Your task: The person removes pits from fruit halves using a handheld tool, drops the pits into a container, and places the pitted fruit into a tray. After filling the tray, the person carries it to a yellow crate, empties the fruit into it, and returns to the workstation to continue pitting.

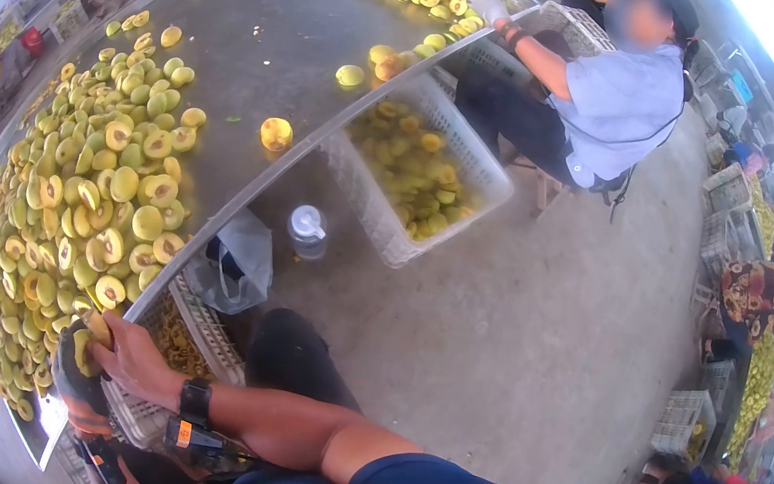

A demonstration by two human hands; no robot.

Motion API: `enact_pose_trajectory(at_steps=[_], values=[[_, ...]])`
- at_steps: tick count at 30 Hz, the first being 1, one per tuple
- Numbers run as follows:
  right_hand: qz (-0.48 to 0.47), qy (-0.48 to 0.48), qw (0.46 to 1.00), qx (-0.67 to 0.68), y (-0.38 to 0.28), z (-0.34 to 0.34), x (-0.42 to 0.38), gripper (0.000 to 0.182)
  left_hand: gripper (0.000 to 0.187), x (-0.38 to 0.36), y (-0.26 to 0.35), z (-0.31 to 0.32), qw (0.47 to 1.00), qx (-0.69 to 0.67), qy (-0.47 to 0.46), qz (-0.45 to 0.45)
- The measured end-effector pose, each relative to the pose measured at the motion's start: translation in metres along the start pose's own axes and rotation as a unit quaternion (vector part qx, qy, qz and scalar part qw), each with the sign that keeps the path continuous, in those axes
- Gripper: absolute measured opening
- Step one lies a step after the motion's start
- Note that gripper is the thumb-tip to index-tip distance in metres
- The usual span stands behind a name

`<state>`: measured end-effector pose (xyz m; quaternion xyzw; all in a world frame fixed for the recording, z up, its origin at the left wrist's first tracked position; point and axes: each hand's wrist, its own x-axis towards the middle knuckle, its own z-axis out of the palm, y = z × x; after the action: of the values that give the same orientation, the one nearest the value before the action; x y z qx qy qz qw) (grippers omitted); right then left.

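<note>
Right hand (121, 352) gripping a peach half (98, 328) at the metal table (268, 31) edge, concrete floor (516, 323) beside.

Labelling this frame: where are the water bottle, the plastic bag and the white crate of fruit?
water bottle (308, 231): head view, on its cap.
plastic bag (248, 256): head view, its side.
white crate (479, 171): head view, its right rim.

We see a yellow-green fruit half (99, 328), cut face partly hidden, held at the surface (265, 51) edge.
</note>
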<state>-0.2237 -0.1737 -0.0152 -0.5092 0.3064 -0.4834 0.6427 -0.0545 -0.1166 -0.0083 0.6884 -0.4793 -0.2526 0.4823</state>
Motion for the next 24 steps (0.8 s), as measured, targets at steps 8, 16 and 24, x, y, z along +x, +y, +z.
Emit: enact_pose_trajectory(at_steps=[8,16,24], values=[[-0.027,0.021,0.999,-0.029,0.014,-0.003,-0.001,0.020,0.031,0.001,-0.017,-0.005,0.993,-0.012,-0.044,-0.105],[-0.021,0.036,0.998,-0.048,0.023,0.006,-0.006,0.019,0.035,0.009,-0.090,-0.025,0.981,0.169,-0.047,0.085],[0.022,-0.038,0.992,-0.116,0.015,-0.024,-0.002,0.019,0.050,0.024,-0.082,-0.001,0.995,0.057,-0.049,0.064]])
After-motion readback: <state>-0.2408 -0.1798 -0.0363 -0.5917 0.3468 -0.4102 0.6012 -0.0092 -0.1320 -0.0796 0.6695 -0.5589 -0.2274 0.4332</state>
